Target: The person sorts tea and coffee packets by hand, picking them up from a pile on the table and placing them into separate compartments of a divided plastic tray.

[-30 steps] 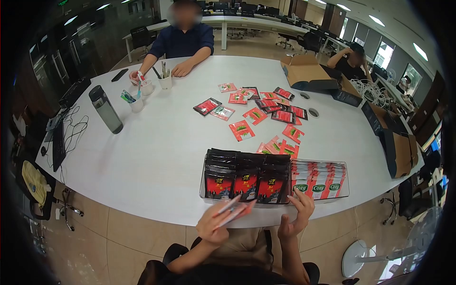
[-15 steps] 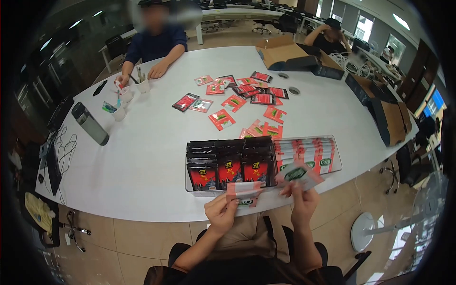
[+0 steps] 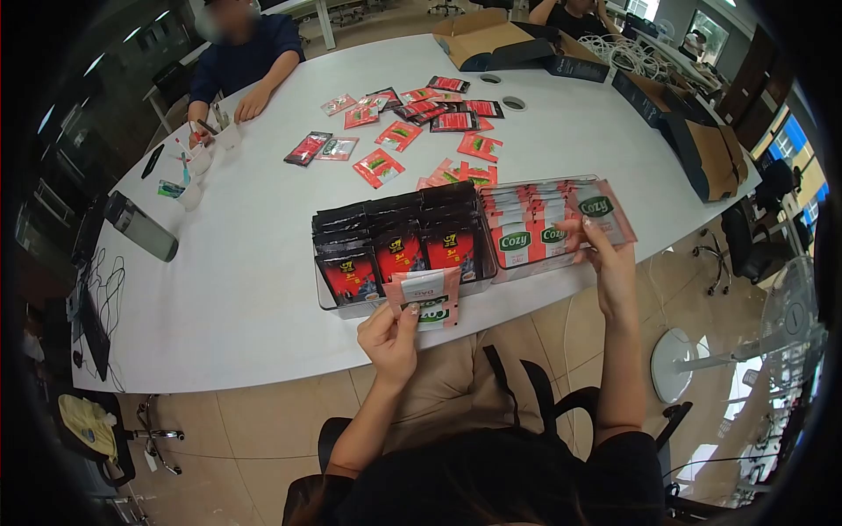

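Observation:
My left hand [image 3: 391, 340] is closed on a few pink and white Cozy packets [image 3: 426, 298], held upside down in front of the clear tray. In my right hand [image 3: 609, 254] is one Cozy packet [image 3: 603, 209], pinched over the right end of the tray. The clear tray [image 3: 360, 307] stands near the table's front edge. Its left part holds rows of black and red G7 packets [image 3: 402, 252]; its right part holds rows of Cozy packets [image 3: 515, 241].
Loose red, pink and black packets [image 3: 399, 135] lie beyond the tray. A bottle [image 3: 142, 226] and cups [image 3: 189, 195] stand at the left. Opened cardboard boxes [image 3: 702, 149] lie at the right and back. A person [image 3: 246, 53] sits across the table [image 3: 237, 324].
My right hand has moved right with its packet, from the middle of the tray to its right end. My left hand still holds its packets. The view has shifted.

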### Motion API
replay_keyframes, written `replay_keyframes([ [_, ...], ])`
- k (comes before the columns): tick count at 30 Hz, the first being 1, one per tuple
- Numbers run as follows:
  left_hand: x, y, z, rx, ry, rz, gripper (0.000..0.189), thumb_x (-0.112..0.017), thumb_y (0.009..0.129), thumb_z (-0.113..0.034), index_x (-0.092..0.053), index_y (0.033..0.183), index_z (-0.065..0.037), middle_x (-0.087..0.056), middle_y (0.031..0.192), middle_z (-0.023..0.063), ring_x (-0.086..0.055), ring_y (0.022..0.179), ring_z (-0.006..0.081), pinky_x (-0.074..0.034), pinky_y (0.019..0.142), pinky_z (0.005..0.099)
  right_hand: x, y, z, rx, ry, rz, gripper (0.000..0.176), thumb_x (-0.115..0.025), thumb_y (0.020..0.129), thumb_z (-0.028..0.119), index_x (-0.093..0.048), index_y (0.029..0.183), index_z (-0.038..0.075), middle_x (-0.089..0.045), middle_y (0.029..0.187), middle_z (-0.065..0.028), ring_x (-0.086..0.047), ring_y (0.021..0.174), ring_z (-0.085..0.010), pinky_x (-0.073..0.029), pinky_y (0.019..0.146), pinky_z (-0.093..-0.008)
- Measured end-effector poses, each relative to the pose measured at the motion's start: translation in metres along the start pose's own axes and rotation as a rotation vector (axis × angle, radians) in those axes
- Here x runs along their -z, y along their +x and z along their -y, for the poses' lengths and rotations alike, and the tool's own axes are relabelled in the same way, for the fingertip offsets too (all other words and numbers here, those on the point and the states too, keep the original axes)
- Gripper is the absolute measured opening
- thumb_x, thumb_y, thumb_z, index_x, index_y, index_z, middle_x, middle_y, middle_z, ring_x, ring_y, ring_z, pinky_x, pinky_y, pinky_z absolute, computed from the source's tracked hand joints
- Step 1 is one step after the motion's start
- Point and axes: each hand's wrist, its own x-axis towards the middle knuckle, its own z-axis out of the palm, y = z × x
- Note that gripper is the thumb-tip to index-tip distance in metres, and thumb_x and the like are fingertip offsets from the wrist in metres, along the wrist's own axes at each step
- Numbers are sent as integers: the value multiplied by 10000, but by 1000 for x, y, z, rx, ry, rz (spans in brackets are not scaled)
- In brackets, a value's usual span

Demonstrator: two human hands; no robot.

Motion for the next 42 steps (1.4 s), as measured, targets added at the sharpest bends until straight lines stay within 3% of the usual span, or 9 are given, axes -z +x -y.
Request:
replay_keyframes([
  [3,-4,1,-2,-46,18,6,146,-599,907,-64,-618,859,72,-567,758,-3,-427,659,43,-320,569,204,-4,6,12,-60,66,6,536,-508,952,198,-327,1416,-1,-684,969,-181,-602,708,-113,-491,598,-235],
  [7,0,1,-3,-16,-14,11,109,-623,855,15,-650,899,111,-664,841,101,-544,718,83,-422,617,214,2,24,9,-193,38,85,510,-518,943,213,-380,1401,35,-672,1044,-184,-629,740,-99,-498,636,-214],
  [13,-2,2,-4,-23,11,30,109,-635,848,11,-652,894,109,-666,842,102,-533,693,81,-415,595,213,-21,36,-4,64,-215,125,290,-596,903,168,-599,1121,-24,-667,938,-56,-603,762,-82,-472,731,-225],
  [18,-2,2,-5,-20,3,42,116,-637,848,9,-656,902,110,-672,854,111,-544,690,87,-421,595,214,-16,32,-9,-77,-279,223,247,-725,784,69,-633,1001,-5,-642,853,12,-551,730,-45,-442,587,-200],
  [22,1,1,-3,-52,37,66,130,-640,846,9,-659,927,109,-682,882,131,-561,698,96,-431,609,213,-29,25,4,68,-428,332,260,-740,748,95,-645,977,17,-660,866,-21,-542,677,-69,-438,620,-235],
  [25,0,0,-3,-57,44,54,151,-644,842,10,-660,957,107,-687,904,144,-575,715,103,-442,626,216,-24,33,18,546,-797,173,246,-736,763,130,-648,964,20,-661,846,-33,-537,647,-132,-437,656,-278],
  [30,0,1,-1,-30,44,81,182,-655,831,12,-661,989,102,-690,933,163,-611,764,122,-468,660,227,-25,21,28,47,-963,662,284,-584,897,263,-668,873,-8,-643,866,-117,-585,809,-247,-447,733,-350],
  [33,-3,2,-2,-28,54,70,173,-664,822,13,-663,971,100,-692,921,162,-628,779,129,-481,673,235,-29,19,6,281,-825,771,327,-573,907,308,-674,913,-3,-645,872,-129,-597,819,-275,-461,753,-375],
  [42,-2,5,-7,3,122,152,154,-684,806,-33,-675,916,74,-696,866,144,-657,742,156,-496,666,251,-38,14,18,242,-780,643,253,-625,876,237,-670,968,6,-665,897,-116,-612,844,-242,-462,740,-332],
])
